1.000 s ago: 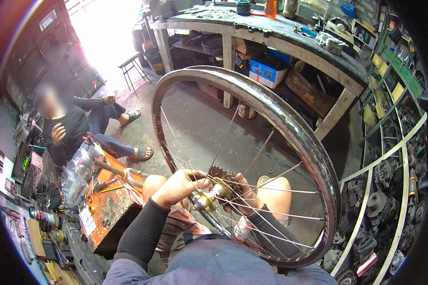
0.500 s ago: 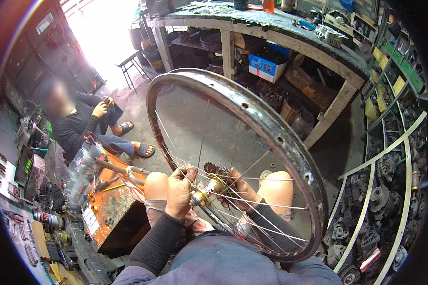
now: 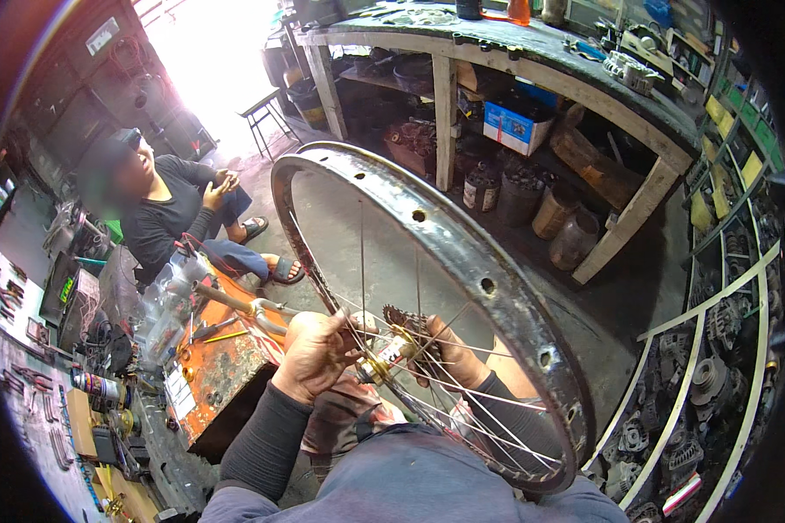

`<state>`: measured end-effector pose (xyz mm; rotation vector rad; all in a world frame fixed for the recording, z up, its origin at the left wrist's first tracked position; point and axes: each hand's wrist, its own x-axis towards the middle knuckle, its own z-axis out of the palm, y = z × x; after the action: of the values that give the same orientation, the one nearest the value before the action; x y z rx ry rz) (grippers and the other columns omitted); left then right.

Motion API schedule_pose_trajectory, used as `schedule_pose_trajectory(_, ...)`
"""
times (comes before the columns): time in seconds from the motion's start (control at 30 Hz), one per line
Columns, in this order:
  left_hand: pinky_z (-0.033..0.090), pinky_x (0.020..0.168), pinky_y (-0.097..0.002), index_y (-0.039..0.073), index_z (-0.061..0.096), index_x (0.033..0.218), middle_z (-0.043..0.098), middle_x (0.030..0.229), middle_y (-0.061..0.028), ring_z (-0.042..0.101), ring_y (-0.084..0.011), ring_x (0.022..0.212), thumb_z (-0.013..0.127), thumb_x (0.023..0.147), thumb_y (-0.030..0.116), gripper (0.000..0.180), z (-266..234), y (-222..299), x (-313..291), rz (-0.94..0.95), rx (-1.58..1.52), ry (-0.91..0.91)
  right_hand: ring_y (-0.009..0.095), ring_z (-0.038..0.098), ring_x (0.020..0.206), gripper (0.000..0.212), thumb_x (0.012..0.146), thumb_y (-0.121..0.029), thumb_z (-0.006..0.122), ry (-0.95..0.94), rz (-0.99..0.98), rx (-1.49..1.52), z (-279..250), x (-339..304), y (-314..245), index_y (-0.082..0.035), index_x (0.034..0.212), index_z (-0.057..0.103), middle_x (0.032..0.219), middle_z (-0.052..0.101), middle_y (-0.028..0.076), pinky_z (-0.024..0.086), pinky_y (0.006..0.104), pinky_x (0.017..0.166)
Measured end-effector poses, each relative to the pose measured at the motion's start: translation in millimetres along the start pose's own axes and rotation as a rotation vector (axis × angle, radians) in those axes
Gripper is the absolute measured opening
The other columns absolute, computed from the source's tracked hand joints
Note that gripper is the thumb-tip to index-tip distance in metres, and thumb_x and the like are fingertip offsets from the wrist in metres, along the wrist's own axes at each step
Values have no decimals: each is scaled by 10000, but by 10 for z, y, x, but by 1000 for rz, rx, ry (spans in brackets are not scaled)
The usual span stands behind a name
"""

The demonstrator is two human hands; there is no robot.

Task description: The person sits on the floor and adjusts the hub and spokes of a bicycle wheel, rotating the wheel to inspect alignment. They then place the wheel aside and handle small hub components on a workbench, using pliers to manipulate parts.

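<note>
A bicycle wheel rim (image 3: 445,225), dark and scuffed with bare holes along it, stands tilted over my lap. Thin spokes (image 3: 497,390) run from it to the gold and white hub (image 3: 394,350), which has a dark toothed sprocket (image 3: 404,319) on its far side. My left hand (image 3: 316,353) is at the hub's left end, thumb and fingers pinched around a spoke there. On the other side, my right hand (image 3: 455,356) grips the wheel by the hub and sprocket, its fingertips partly hidden behind spokes.
An orange, worn metal box (image 3: 227,388) with tools and a fork tube (image 3: 227,298) on it stands at my left. Beyond it sits another person (image 3: 179,196). A workbench (image 3: 567,78) spans the back. Shelves of metal parts (image 3: 706,375) line the right.
My left hand has turned, its fingers stretching further over the hub's left end. The wheel has tilted slightly, and the whole view has shifted. My right hand stays by the sprocket.
</note>
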<state>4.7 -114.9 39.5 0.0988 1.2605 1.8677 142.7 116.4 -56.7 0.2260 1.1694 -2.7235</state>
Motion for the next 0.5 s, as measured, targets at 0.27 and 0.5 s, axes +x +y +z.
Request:
schedule_pose_trajectory(0.27, 538, 767, -284, 44, 700, 1091, 751, 986, -35, 708, -129, 877, 744, 1093, 296, 256, -70, 83, -212, 324, 766, 215, 171, 671, 549, 757, 1032, -803, 560, 128, -158, -122, 532, -126, -351, -71, 1039, 754, 700, 705, 66, 520, 313, 448)
schedule_pose_trajectory(0.5, 564, 791, -294, -1, 738, 1106, 762, 978, -68, 694, -132, 829, 818, 1045, 278, 297, -6, -45, -327, 383, 374, 118, 170, 685, 577, 777, 1026, -818, 552, 93, -46, -46, 255, -53, -135, -67, 1065, 749, 732, 709, 62, 526, 320, 448)
